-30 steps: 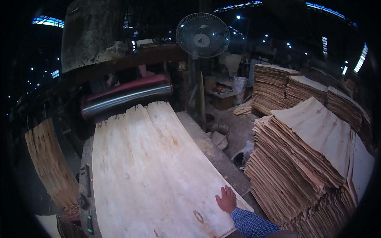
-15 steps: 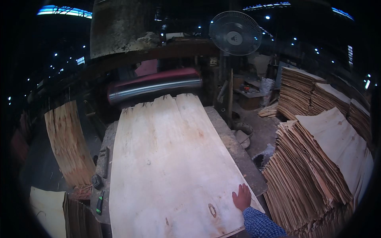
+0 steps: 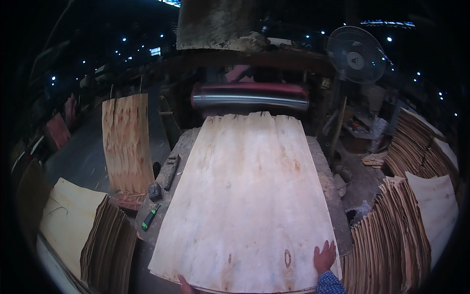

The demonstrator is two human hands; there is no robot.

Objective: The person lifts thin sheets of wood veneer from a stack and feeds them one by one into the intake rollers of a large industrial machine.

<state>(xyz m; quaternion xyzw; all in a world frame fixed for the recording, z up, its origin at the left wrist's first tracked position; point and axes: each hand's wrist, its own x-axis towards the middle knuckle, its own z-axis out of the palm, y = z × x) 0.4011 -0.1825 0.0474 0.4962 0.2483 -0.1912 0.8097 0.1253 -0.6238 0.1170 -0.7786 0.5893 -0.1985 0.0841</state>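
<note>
Right hand [image 3: 324, 259] laid spread on veneer sheet [image 3: 249, 196]; left hand [image 3: 185, 285] newly seen leftward at edge, grip cannot be told; sheet now flanked by both.

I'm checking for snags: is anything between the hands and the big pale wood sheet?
Nothing visible: the right hand rests on the wood sheet by its near-right corner; the left hand is at its near edge.

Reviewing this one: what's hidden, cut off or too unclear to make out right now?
- Left hand's grip: head view, mostly cut off by the lower edge.
- Table's middle: head view, covered by the wood sheet.
- Right-hand pile's base: head view, cut off below.
- Small items on the back bench: head view, too small and dim.
</note>
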